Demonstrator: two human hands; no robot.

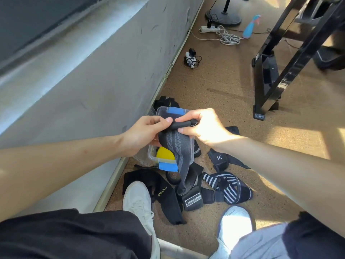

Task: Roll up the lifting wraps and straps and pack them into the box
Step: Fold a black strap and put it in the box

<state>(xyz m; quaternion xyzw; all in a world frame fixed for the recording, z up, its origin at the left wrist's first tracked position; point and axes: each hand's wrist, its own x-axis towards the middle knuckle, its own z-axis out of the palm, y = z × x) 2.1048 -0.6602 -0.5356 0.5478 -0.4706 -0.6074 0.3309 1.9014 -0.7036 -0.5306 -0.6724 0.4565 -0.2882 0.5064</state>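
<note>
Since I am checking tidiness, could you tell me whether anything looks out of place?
Yes: unrolled wraps, including a striped wrap, lie heaped on the floor beside the clear box. The grey wrap held by the left hand and right hand hangs loose over it.

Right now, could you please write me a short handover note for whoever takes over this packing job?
Left hand: grips the grey wrap at its top end. Right hand: pinches the small roll there. The wrap hangs over the open box. Done: roll barely begun. To do: finish it, pack it, then the striped wrap and the black straps on the floor.
</note>
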